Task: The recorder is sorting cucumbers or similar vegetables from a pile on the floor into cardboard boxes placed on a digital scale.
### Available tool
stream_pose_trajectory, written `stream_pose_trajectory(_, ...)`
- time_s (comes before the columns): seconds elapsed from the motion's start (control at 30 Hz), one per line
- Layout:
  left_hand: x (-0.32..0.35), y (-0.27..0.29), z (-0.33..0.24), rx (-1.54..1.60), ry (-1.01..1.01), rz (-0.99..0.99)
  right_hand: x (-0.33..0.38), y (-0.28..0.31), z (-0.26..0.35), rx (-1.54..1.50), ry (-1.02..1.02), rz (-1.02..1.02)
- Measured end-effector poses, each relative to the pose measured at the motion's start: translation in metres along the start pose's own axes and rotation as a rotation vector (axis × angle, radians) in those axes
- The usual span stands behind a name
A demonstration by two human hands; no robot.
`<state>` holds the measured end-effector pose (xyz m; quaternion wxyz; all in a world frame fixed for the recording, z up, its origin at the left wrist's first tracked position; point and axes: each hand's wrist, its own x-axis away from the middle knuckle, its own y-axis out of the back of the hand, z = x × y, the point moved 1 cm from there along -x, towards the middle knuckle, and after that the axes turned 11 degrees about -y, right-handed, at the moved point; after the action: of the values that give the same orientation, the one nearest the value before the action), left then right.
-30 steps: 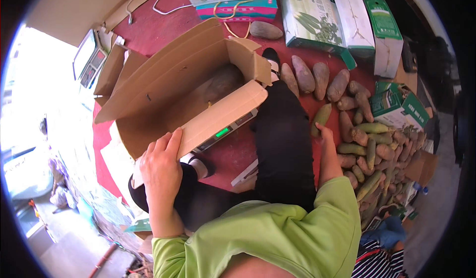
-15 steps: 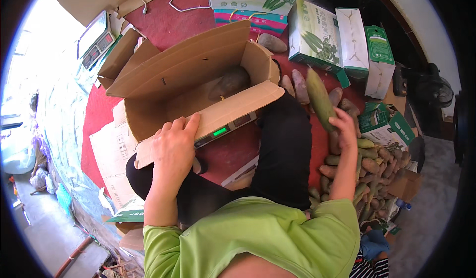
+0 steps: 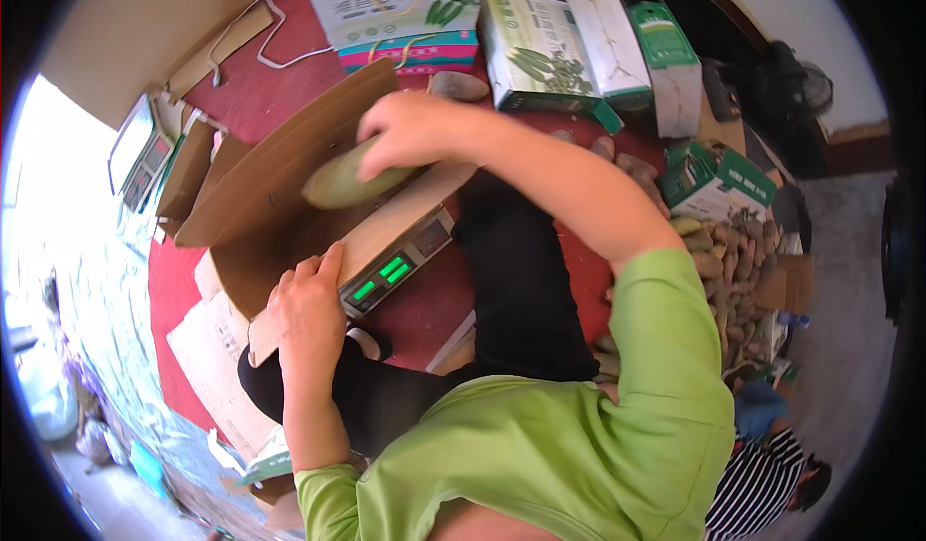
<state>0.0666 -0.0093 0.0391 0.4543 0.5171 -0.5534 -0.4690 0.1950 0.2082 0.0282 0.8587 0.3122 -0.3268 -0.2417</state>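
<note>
A long green radish is gripped in my right hand, fingers wrapped over its upper end. It hangs inside the mouth of an open brown cardboard box, its free end pointing left. My left hand grips the box's near flap at the left end, holding it folded outward. Under that flap a scale shows lit green digits. The box appears to rest on this scale. My right forearm and the radish cover much of the box's inside.
Behind the box stand printed cartons and a gift box. A heap of radishes lies at right beside a green-and-white carton. A second scale is at far left. Another person in a striped top is at lower right.
My right hand has carried the green radish from beside the heap leftward into the box. My left hand stays on the flap. The view has shifted, and more green digits show.
</note>
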Motion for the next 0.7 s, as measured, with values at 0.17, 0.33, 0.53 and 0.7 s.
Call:
stream_pose_trajectory(0.17,0.005,-0.003,0.003,-0.018,0.015,0.012,-0.017,-0.053,0.076,0.342,-0.009,0.137)
stream_pose_trajectory(0.33,-0.001,0.000,-0.006,-0.057,-0.006,0.088,-0.037,-0.087,0.078,0.406,0.066,0.172)
stream_pose_trajectory(0.53,0.000,0.001,-0.003,-0.049,-0.003,0.085,-0.037,-0.059,0.062,0.224,0.284,0.081)
stream_pose_trajectory(0.7,0.000,0.001,-0.004,-0.023,0.005,0.087,0.019,-0.001,0.006,-0.418,0.409,-0.433)
